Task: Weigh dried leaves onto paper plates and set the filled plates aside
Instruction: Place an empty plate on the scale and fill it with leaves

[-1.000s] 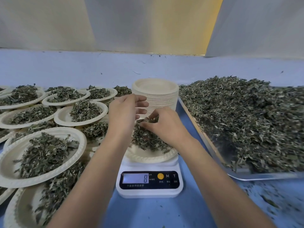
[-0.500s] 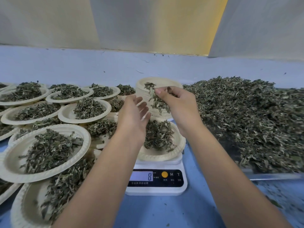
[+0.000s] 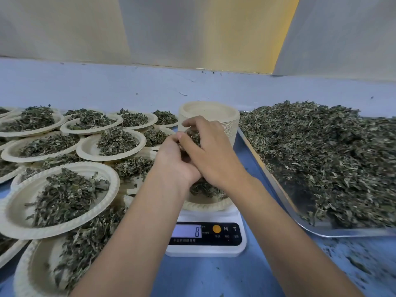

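Observation:
A white kitchen scale (image 3: 205, 239) stands at the centre front, its display reading 8. On it sits a paper plate (image 3: 205, 205) with dried leaves, mostly hidden by my hands. My right hand (image 3: 211, 151) hovers above the plate, its fingers curled round a clump of dried leaves (image 3: 195, 136). My left hand (image 3: 175, 161) is pressed against the right one from the left, its fingers curled at the same clump. A large heap of dried leaves (image 3: 321, 155) fills a metal tray (image 3: 321, 231) on the right.
Several filled paper plates (image 3: 62, 196) overlap across the left side, some stacked on others. A tall stack of empty plates (image 3: 214, 113) stands behind my hands. Leaf crumbs litter the blue table (image 3: 214, 275) at the front right.
My right hand came down from in front of the plate stack with its leaves. Both hands have closed together over the plate on the scale. The reading stays at 8.

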A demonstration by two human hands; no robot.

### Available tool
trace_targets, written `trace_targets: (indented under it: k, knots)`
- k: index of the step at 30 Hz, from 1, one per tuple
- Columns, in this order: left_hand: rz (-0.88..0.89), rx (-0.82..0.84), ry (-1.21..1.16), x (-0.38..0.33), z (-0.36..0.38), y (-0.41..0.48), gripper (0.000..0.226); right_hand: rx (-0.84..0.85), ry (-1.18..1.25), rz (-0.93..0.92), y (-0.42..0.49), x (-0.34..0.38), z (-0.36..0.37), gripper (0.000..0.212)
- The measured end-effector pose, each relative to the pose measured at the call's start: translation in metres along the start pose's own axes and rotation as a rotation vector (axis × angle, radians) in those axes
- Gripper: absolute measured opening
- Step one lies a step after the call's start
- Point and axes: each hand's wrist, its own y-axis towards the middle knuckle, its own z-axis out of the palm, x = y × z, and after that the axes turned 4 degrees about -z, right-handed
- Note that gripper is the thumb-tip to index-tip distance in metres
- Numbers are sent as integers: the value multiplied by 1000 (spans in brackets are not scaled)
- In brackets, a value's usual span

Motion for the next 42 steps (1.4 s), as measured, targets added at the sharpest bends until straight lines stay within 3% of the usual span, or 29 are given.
trace_targets:
  k: [4,8,10,13,16,19,22,27,30,37,42]
  knots:
    - [45,54,-77,0,1,-2,33,91,98,19,-1,4,0,39]
    - [172,-32,-108,6,2,-7,39,187,106,42,0,4,-1,41]
    - [116,84,-178,4,1,-7,35,197,166,21,0,5,-2,40]
    - [-36,99,-145,-6,-2,-6,25,187,287,8,0,6,-4,46]
    - [-3,-80,-4,-13,-4,-3,22,150,474,-11,0,3,-5,52]
    - [10,-95,-78,-16,-6,0,20,8,605,38,4,-3,-9,46]
    - [18,-40,-140,-21,-10,2,16,-63,340,151,8,-15,-12,36]
    - [33,-74,-163,-24,-12,1,24,86,20,295,8,-33,-19,18]
    - [39,-74,-170,-25,-13,0,20,119,-65,303,7,-36,-21,14]
    - [40,-83,-161,-26,-14,4,25,303,-156,298,6,-30,-20,32]
    - [44,-93,-155,-26,-15,5,25,338,-150,292,6,-31,-18,36]
